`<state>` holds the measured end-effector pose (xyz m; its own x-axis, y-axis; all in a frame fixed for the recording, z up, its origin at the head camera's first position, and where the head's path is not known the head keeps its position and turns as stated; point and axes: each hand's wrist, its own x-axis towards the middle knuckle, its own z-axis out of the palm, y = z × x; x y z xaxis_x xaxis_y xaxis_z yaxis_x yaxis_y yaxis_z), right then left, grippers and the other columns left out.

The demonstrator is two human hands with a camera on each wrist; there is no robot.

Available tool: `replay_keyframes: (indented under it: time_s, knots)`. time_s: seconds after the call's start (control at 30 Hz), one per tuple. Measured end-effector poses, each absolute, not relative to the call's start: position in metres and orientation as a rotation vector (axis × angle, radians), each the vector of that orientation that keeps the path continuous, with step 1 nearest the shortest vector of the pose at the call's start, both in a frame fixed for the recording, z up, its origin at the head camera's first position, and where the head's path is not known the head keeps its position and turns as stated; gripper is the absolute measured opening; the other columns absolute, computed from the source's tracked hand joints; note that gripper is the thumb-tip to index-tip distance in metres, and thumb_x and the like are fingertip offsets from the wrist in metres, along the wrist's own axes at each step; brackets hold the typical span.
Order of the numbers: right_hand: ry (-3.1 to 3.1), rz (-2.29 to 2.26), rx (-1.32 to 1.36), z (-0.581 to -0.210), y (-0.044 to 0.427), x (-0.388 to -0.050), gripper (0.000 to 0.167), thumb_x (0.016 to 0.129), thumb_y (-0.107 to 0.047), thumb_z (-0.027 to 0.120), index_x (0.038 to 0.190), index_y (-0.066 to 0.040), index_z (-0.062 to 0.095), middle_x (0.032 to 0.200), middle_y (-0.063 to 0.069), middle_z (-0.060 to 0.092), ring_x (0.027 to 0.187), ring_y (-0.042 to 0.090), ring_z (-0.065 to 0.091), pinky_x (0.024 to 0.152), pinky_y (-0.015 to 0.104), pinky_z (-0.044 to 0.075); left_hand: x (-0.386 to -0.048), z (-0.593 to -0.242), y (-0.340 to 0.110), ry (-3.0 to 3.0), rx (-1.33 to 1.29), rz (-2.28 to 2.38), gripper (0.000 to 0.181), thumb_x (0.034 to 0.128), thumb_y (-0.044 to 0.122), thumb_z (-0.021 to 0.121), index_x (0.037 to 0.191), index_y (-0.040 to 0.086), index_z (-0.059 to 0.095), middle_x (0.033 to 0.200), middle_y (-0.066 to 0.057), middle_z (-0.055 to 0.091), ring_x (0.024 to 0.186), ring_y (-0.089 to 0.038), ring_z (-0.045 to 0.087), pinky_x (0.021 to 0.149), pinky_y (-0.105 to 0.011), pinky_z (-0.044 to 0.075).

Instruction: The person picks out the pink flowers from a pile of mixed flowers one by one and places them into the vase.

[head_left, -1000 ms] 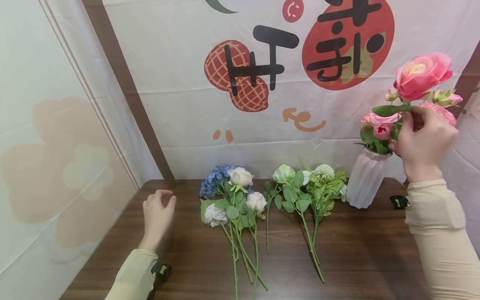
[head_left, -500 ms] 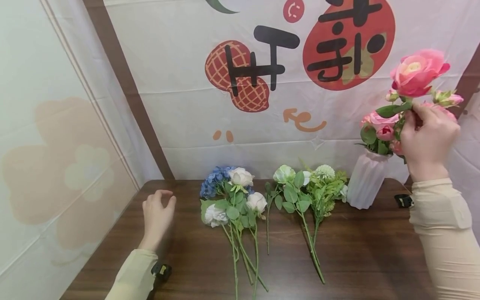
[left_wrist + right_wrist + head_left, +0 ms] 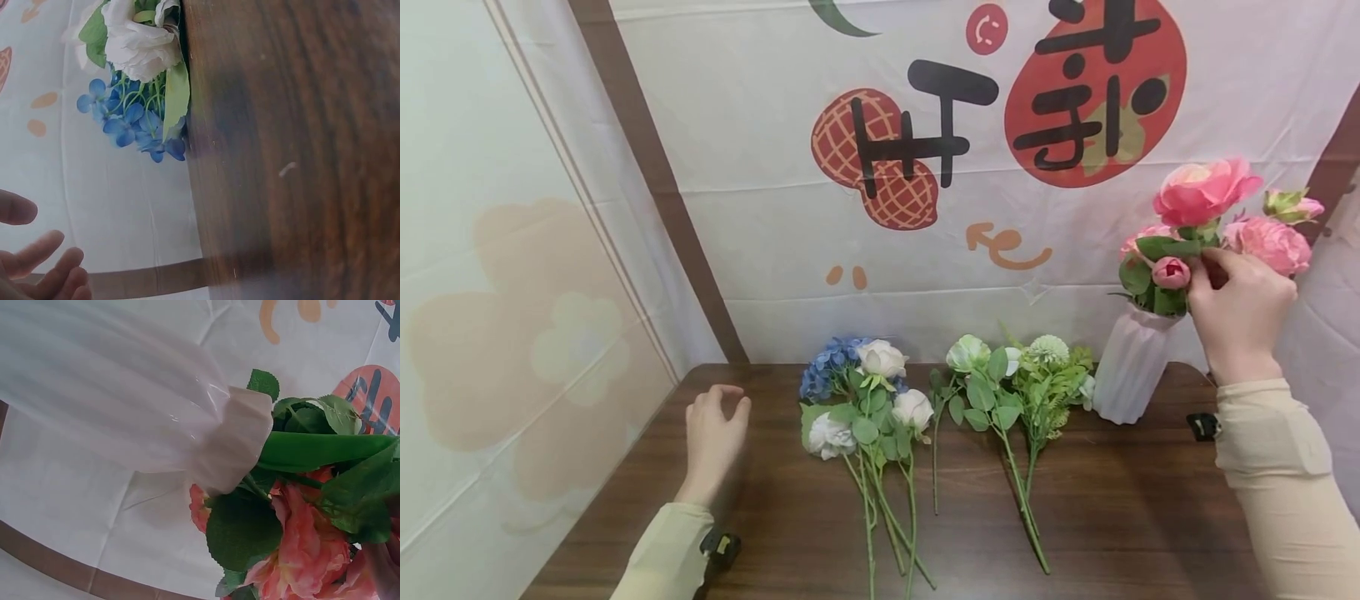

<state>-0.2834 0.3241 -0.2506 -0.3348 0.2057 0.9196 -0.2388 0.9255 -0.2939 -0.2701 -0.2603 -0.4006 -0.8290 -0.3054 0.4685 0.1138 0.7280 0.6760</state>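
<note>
My right hand [image 3: 1246, 310] pinches the stem of a large pink rose [image 3: 1204, 192] just below its bloom, above a white ribbed vase [image 3: 1131, 367]. Other pink flowers [image 3: 1270, 243] crowd the vase mouth around it. From the right wrist view, a thick green stem [image 3: 325, 450] runs into the mouth of the vase [image 3: 231, 440], among leaves and pink petals; my fingertips show only at the right edge. My left hand [image 3: 715, 437] hovers at the table's left with relaxed fingers and nothing in them. Nearest to it lie a blue hydrangea [image 3: 831, 367] and white flowers [image 3: 831, 435].
On the brown wooden table [image 3: 1120, 517], stemmed white roses [image 3: 882, 358] lie in the middle. Right of them are a pale green flower [image 3: 967, 353], a round white-green bloom [image 3: 1049, 347] and leafy sprigs. A printed cloth [image 3: 760, 208] hangs behind the table.
My right hand has lowered and shifted slightly left, bringing the large pink rose down closer to the vase's other flowers. My left hand has stayed in place.
</note>
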Motion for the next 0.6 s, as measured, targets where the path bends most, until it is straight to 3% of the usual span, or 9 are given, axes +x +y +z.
replay_keyframes:
  time_s: [0.3, 0.6]
  knots:
    - [-1.867, 0.486, -0.020, -0.255, 0.321, -0.279, 0.027, 0.086, -0.014, 0.057, 0.104, 0.004, 0.065, 0.082, 0.028, 0.067, 0.075, 0.045, 0.058, 0.070, 0.055, 0.033, -0.268, -0.402, -0.260, -2.419, 0.101, -0.930, 0.027, 0.0929, 0.016, 0.053, 0.111, -0.002, 0.060, 0.115, -0.025, 0.058, 0.112, -0.040, 0.045, 0.094, -0.050, 0.034]
    - [-1.870, 0.475, 0.028, -0.256, 0.322, -0.279, 0.024, 0.084, -0.008, 0.056, 0.099, 0.004, 0.071, 0.085, 0.029, 0.067, 0.074, 0.045, 0.055, 0.070, 0.054, 0.033, -0.258, -0.398, -0.265, -2.530, 0.051, -0.860, 0.035, 0.0954, 0.019, 0.051, 0.123, -0.002, 0.056, 0.127, -0.027, 0.053, 0.118, -0.044, 0.044, 0.098, -0.055, 0.033]
